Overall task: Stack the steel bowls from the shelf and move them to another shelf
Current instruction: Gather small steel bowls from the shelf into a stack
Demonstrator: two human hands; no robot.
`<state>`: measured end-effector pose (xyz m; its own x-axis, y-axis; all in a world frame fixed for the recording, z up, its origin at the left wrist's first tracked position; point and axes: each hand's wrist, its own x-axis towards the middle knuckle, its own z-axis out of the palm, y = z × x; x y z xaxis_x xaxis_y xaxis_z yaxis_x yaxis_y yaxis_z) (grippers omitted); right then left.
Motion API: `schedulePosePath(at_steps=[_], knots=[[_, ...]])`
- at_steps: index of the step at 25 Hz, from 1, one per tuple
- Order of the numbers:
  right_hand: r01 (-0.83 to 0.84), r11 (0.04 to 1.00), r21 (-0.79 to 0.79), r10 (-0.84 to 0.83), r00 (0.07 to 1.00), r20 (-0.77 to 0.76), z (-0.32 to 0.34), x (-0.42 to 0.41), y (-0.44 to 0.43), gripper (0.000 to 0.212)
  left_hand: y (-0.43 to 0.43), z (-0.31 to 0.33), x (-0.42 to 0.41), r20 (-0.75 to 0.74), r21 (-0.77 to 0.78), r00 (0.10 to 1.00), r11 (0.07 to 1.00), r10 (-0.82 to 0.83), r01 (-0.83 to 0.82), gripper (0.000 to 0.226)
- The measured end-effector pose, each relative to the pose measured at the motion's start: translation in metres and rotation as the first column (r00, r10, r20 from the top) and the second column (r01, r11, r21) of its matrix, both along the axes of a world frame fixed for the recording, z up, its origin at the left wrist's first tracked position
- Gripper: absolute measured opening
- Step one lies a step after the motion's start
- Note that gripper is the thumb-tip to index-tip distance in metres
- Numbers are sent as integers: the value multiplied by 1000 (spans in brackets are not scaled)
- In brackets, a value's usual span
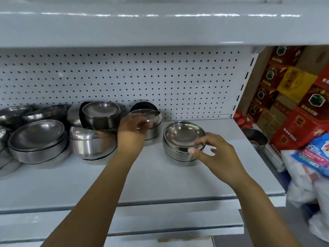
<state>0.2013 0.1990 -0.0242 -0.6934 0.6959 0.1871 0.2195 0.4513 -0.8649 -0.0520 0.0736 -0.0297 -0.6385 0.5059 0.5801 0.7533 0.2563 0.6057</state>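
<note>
On a grey shop shelf [160,177] backed by white pegboard [124,79], the right hand [216,154] is curled loosely around the near rim of a small stack of steel bowls [183,139] with thumb and fingers just touching it and not yet clamped, while the left hand [132,128] is closed over the rim of the top bowl [151,115] of a second stack just behind and to the left. Further left, more nested bowls [38,139] are crowded together, some tilted. A slip is judged likely if the smooth rims are pinched too lightly or lifted unevenly, which could topple the leaning piles beside them.
</note>
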Motion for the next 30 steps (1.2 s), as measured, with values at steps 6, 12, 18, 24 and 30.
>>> schedulePosePath(at_steps=[6,12,18,24,30], knots=[[-47,999,-20,47,999,13,-2,3,9,24,-19,31,40,180,297,978,954,-107,49,39],[-69,997,-37,69,998,2,-8,4,14,33,-64,8,85,147,264,984,963,-102,61,15],[-90,996,-22,88,995,-54,-15,3,12,31,-88,-32,123,77,275,997,961,-12,-10,23],[-136,990,-35,135,990,-34,-15,5,12,42,-93,-60,138,199,260,980,964,-1,-52,24],[-168,985,25,169,985,-31,-13,-1,13,32,-92,-65,142,286,197,958,980,-33,-25,18]])
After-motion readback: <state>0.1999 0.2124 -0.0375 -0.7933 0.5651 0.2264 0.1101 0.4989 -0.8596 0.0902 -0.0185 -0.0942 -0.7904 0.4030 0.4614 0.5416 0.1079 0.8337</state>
